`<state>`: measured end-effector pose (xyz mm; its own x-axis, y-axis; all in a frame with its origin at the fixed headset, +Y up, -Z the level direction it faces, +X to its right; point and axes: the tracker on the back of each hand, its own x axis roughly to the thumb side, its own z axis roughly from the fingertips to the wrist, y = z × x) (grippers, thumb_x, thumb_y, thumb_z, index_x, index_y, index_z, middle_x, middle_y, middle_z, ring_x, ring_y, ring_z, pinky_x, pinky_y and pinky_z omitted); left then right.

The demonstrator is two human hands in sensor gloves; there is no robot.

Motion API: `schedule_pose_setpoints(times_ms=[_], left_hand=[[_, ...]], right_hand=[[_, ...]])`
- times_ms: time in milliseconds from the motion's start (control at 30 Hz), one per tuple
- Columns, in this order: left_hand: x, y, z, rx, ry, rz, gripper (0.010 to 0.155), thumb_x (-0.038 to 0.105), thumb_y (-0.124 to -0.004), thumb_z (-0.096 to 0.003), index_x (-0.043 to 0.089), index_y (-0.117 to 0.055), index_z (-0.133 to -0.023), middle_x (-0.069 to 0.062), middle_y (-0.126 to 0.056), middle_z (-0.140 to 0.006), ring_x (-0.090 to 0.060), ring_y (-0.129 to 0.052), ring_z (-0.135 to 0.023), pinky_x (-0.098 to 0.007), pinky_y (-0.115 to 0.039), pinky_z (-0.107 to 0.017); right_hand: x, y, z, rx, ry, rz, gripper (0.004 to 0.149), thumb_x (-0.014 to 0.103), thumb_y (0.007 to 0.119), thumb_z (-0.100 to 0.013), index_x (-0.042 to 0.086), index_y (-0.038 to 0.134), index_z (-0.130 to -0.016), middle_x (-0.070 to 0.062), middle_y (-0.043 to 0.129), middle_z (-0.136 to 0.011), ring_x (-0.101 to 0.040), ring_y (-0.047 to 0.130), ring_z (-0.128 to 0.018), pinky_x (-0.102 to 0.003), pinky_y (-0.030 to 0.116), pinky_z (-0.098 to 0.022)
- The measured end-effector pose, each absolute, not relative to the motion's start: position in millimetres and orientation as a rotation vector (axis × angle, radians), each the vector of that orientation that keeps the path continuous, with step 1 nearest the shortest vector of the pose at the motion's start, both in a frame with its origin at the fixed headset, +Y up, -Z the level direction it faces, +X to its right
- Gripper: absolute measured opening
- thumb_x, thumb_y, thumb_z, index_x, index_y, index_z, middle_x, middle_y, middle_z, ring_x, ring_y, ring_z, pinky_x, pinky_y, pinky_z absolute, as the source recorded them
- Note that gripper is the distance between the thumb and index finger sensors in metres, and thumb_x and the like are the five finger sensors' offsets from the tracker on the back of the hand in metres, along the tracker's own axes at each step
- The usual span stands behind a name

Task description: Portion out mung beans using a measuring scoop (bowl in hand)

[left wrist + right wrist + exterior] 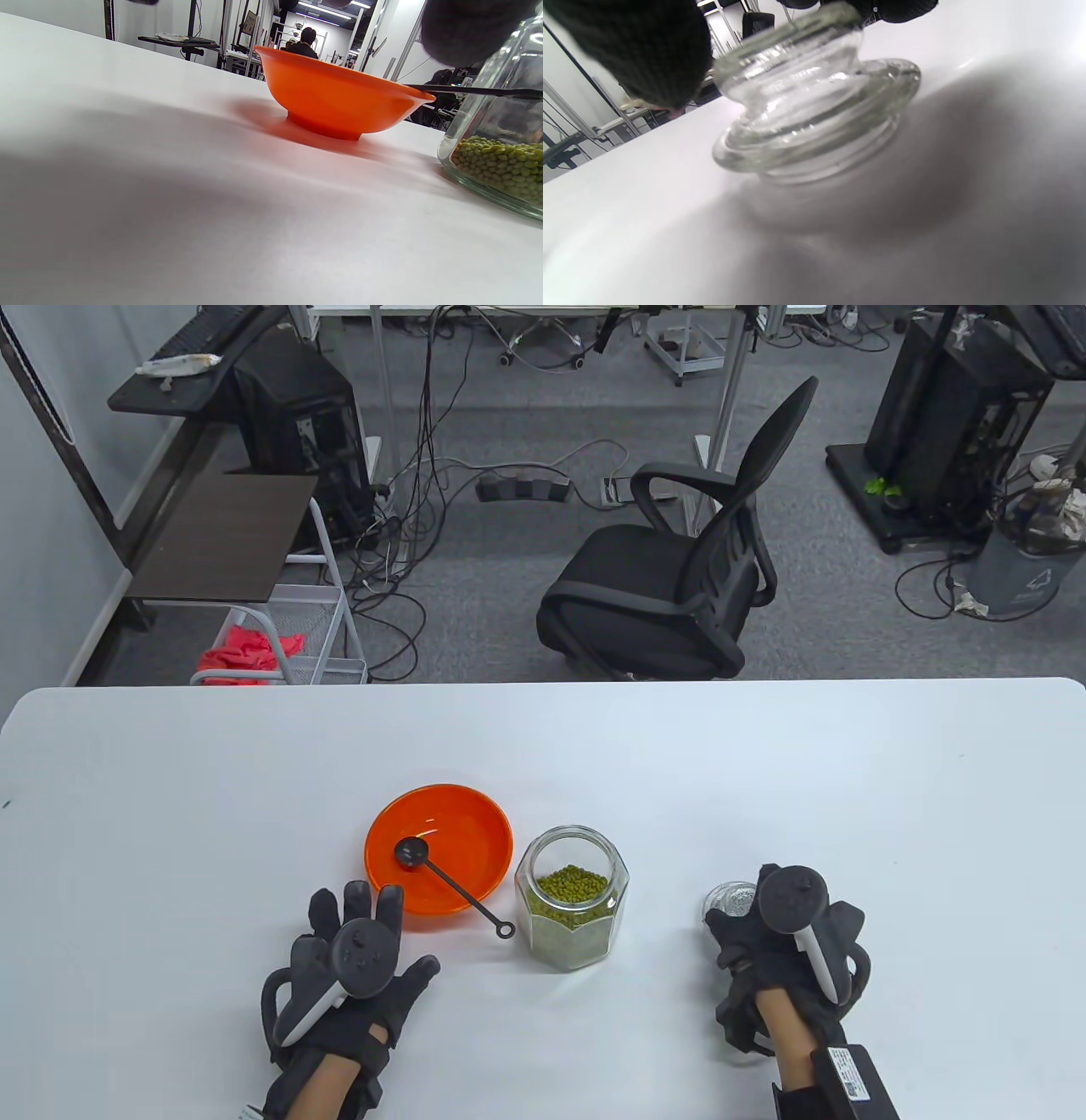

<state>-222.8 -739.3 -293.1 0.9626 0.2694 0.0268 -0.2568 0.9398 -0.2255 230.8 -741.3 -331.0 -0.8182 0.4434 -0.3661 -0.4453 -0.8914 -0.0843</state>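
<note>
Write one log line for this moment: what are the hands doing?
left hand: open by orange bowl | right hand: on glass lid | scoop: in bowl | jar: open

Even, bright overhead light fills the table view; my white table (pixel 764 780) is nearly washed out, with only faint soft shadows under my hands. The frame bows slightly at its edges. In the left wrist view a broad grey shadow covers the lower left, and the orange plastic bowl (pixel 339 101) throws a reddish tint beneath itself; ceiling strip lights glow at the top centre. In the right wrist view the clear glass lid (pixel 814 110) is blurred and glinting, my dark fingertip (pixel 640 46) unfocused, and shadow darkens the right half.
</note>
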Motion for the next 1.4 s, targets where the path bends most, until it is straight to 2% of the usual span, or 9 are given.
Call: schedule_pose_setpoints(times_ms=[267,433,600,733,900,1067,1233,1400], left_hand=[[-223.1,-729.1,-303.0,-0.216,-0.053,0.343,0.087,0.069,-0.06,-0.0506,0.03,-0.016,-0.115,-0.01,-0.008,-0.114,-0.057,-0.013,-0.108,-0.075,-0.04,-0.074],[-225.8,-721.0,-314.8,-0.208,-0.003,0.36,0.086,0.069,-0.06,-0.051,0.029,-0.019,-0.115,-0.011,-0.012,-0.115,-0.057,-0.02,-0.11,-0.073,-0.045,-0.074],[-233.8,-716.2,-338.3,-0.169,0.082,0.406,0.086,0.068,-0.062,-0.051,0.028,-0.021,-0.115,-0.011,-0.017,-0.115,-0.057,-0.028,-0.11,-0.07,-0.05,-0.074],[-236.7,-714.7,-362.4,-0.203,0.139,0.416,0.086,0.066,-0.064,-0.0521,0.026,-0.021,-0.115,-0.011,-0.019,-0.115,-0.056,-0.035,-0.111,-0.067,-0.055,-0.074],[-237.8,-717.8,-389.1,-0.234,0.213,0.337,0.086,0.063,-0.067,-0.0527,0.022,-0.024,-0.114,-0.014,-0.027,-0.114,-0.052,-0.052,-0.109,-0.06,-0.066,-0.072],[-243.1,-725.8,-405.9,-0.306,0.281,0.317,0.09,0.066,-0.069,-0.0518,0.018,-0.026,-0.114,-0.015,-0.034,-0.113,-0.047,-0.069,-0.102,-0.051,-0.075,-0.068],[-249.0,-736.2,-414.5,-0.357,0.332,0.305,0.093,0.066,-0.073,-0.0507,0.018,-0.025,-0.114,-0.014,-0.037,-0.112,-0.043,-0.079,-0.095,-0.047,-0.078,-0.065],[-250.2,-742.5,-419.2,-0.373,0.356,0.258,0.092,0.065,-0.076,-0.0492,0.016,-0.031,-0.113,-0.008,-0.062,-0.105,-0.029,-0.097,-0.075,-0.038,-0.086,-0.055]], right_hand=[[208.9,-718.9,-323.6,-0.269,-0.104,2.616,0.086,0.052,0.089,-0.037,0.016,0.052,-0.106,-0.021,0.047,-0.11,-0.055,0.046,-0.102,-0.082,0.032,-0.064],[198.6,-714.2,-316.8,-0.166,-0.179,2.624,0.086,0.053,0.089,-0.036,0.017,0.053,-0.105,-0.02,0.049,-0.11,-0.054,0.048,-0.102,-0.082,0.033,-0.064],[198.8,-714.5,-311.0,-0.14,-0.225,2.611,0.084,0.052,0.09,-0.036,0.016,0.055,-0.105,-0.02,0.052,-0.109,-0.054,0.051,-0.101,-0.082,0.034,-0.063],[200.2,-713.2,-309.7,-0.141,-0.232,2.601,0.084,0.051,0.09,-0.036,0.015,0.056,-0.104,-0.02,0.052,-0.108,-0.054,0.052,-0.101,-0.082,0.034,-0.063],[200.6,-713.2,-309.3,-0.143,-0.216,2.606,0.083,0.051,0.09,-0.037,0.015,0.057,-0.104,-0.02,0.054,-0.108,-0.054,0.052,-0.1,-0.082,0.034,-0.063],[199.9,-713.5,-308.9,-0.148,-0.193,2.614,0.082,0.051,0.09,-0.037,0.015,0.058,-0.104,-0.021,0.054,-0.108,-0.054,0.053,-0.1,-0.082,0.035,-0.063],[200.6,-712.7,-308.8,-0.151,-0.196,2.61,0.081,0.051,0.09,-0.037,0.015,0.059,-0.103,-0.021,0.055,-0.107,-0.054,0.054,-0.1,-0.082,0.036,-0.063],[203.2,-713.3,-309.4,-0.168,-0.185,2.601,0.081,0.051,0.089,-0.037,0.015,0.059,-0.103,-0.021,0.056,-0.107,-0.054,0.054,-0.1,-0.082,0.035,-0.063]])
